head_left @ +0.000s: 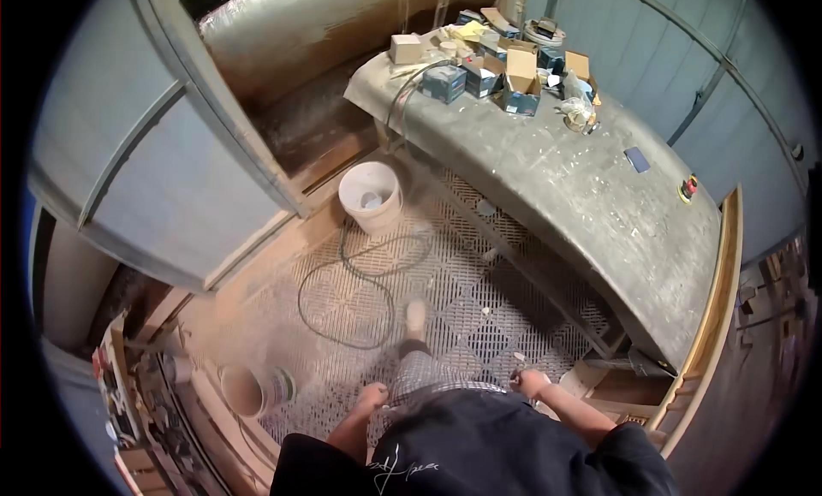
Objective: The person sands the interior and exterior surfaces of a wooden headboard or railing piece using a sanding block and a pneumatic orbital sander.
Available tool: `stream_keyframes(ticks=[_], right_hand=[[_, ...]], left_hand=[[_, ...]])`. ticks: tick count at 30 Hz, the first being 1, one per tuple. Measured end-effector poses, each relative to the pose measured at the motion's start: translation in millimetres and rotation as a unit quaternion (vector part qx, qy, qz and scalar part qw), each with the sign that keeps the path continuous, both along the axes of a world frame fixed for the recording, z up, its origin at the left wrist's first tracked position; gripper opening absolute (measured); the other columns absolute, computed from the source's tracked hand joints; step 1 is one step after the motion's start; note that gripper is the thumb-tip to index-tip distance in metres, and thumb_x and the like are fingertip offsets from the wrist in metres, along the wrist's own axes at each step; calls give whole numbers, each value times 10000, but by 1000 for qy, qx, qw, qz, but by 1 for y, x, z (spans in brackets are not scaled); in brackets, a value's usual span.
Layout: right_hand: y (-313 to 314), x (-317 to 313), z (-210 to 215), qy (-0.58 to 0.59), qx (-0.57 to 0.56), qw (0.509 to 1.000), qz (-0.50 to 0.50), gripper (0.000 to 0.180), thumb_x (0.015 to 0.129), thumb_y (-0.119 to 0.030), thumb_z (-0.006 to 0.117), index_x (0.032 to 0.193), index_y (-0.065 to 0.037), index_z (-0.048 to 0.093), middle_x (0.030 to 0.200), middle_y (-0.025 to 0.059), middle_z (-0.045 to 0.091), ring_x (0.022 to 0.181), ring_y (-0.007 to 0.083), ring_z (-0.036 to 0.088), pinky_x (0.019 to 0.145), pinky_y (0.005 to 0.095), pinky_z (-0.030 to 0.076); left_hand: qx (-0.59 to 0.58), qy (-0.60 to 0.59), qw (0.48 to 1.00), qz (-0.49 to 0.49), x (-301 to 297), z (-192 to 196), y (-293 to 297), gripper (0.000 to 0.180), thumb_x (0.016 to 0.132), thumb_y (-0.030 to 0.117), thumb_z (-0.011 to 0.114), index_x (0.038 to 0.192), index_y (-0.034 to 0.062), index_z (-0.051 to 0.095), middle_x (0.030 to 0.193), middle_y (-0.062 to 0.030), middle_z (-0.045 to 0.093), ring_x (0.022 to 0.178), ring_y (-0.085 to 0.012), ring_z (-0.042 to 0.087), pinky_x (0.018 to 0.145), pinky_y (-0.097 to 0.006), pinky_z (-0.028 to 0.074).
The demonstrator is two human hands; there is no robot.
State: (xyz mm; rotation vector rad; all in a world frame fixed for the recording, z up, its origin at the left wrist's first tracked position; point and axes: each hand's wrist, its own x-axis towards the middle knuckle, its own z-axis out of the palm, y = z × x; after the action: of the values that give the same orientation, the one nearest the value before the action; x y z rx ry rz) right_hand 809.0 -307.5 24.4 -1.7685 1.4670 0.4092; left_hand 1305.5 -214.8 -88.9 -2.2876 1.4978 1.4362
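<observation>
One small pale piece [519, 357] shows at the right hand [531, 382], left of the near end of the grey workbench [591, 213]; can't tell whether it is held or lies beyond the hand. Too small to identify; judged light, stiffness uncertain, best pinched by an edge. Pale bucket [279, 385], nearest loose thing to the left hand [374, 397] but apart from it, sits well left of the workbench. Looks like stiff plastic, probably light if empty, perhaps slippery with dust; rim seems the place to take hold. Grip: right hand curled, little gap showing, contact with the piece unsettled from this view. Left hand, farther left of the workbench, bent into a loose fist; palm hidden, so can't tell whether it grasps anything.
</observation>
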Motion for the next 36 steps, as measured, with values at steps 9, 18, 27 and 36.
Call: stream_keyframes(ticks=[9,18,27,36], right_hand=[[-96,1,-10,77,107,959,-253,406,824,-428,629,1078,-139,759,1129,167,722,1087,335,675,990,420,502],[-241,15,10,-6,16,930,-368,359,858,-343,630,1122,-127,742,1054,154,748,1013,325,711,878,386,558],[-382,-70,-33,-3,39,915,-402,203,798,-245,620,855,-132,779,902,194,725,901,357,710,810,398,562],[-434,-54,-64,-115,-76,822,-553,104,801,-85,611,727,-36,665,616,33,608,533,138,570,489,296,445]], left_hand=[[-124,-36,990,-61,77,19,-322,247,823,251,576,889,77,739,1042,-205,702,975,-426,655,848,-483,527],[-43,74,996,-17,12,76,-653,224,918,213,627,1040,61,737,927,-141,738,806,-293,714,730,-405,555],[-327,349,866,144,-82,114,-857,200,936,182,672,1023,5,705,762,3,666,661,-91,601,623,-265,495],[-496,-70,865,2,-107,222,-1137,492,837,323,710,1276,119,623,1254,-162,596,1247,-376,489,1074,-478,379]])
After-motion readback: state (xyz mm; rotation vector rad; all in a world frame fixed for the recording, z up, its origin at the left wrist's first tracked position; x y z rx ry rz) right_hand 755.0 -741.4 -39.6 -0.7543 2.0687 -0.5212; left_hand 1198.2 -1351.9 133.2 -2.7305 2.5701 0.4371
